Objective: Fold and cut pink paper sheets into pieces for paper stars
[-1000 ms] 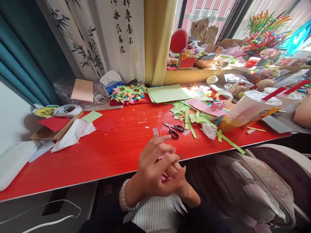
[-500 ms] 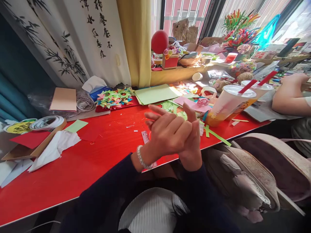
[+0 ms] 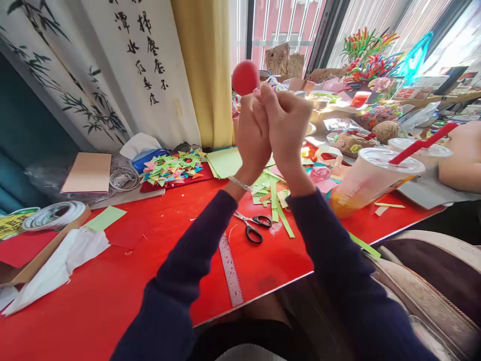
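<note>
My left hand (image 3: 252,131), with a clear beaded bracelet (image 3: 240,183) at its wrist, is raised above the table and closed. My right hand (image 3: 288,125) presses against it, also closed, its thumb up between the two. No object shows in either hand, though the inner sides of the fingers are hidden. Below them on the red table (image 3: 165,250) lie scissors with black handles (image 3: 254,231) and a pink patterned ruler (image 3: 230,271). Green paper strips (image 3: 276,198) are scattered just beyond the scissors.
Two lidded drink cups stand at the right, the nearer cup (image 3: 370,180) with a red straw. Folded paper stars (image 3: 173,168) are heaped at the back left. A box (image 3: 45,250) sits far left, a bag (image 3: 432,281) lower right. Another person's arm (image 3: 460,158) rests at the right edge.
Both hands have risen and moved away from my body. The interlocked, partly spread fingers are now closed against each other. The scissors and ruler have come into clear view.
</note>
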Tool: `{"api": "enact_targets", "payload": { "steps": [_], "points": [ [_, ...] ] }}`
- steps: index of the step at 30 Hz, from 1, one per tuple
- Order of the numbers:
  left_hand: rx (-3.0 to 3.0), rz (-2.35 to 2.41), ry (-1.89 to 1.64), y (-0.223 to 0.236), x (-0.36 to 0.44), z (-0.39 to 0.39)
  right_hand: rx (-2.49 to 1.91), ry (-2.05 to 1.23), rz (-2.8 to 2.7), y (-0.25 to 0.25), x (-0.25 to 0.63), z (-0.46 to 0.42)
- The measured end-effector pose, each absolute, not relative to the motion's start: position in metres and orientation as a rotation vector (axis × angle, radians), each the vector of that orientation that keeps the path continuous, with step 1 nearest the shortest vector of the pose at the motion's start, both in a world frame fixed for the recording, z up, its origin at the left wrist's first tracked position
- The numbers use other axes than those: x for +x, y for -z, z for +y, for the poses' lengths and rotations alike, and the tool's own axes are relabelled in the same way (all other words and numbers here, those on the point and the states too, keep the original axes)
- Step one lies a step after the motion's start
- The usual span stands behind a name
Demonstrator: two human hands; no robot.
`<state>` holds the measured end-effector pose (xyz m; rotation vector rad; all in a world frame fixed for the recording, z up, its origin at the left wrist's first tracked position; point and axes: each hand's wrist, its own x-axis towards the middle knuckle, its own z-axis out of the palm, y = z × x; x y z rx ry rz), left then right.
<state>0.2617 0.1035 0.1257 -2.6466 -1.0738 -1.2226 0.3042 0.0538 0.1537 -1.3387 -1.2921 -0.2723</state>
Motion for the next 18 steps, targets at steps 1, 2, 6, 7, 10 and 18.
{"api": "enact_targets", "payload": {
  "steps": [1,2,6,7,10,18],
  "points": [
    [-2.644,-1.159,1.171,-0.122,0.255,0.124,-1.425,0.307,-1.314,-0.154,0.318,0.074],
    [-2.67,-1.152,1.12,-0.116,0.245,0.144,-1.511,0.332,-1.36,-0.152,0.333,0.092],
    [-2.759,-1.179,0.777,-0.075,0.197,0.208,-1.756,0.375,-1.431,-0.126,0.389,0.132],
    [-2.793,-1.17,0.649,-0.062,0.186,0.219,-1.839,0.376,-1.449,-0.116,0.399,0.133],
    [-2.874,-1.086,0.308,-0.029,0.166,0.24,-2.13,0.425,-1.437,-0.084,0.422,0.124],
    [-2.894,-0.914,-0.028,-0.024,0.164,0.262,-2.581,0.305,-1.338,-0.013,0.452,0.1]
  ]
}}
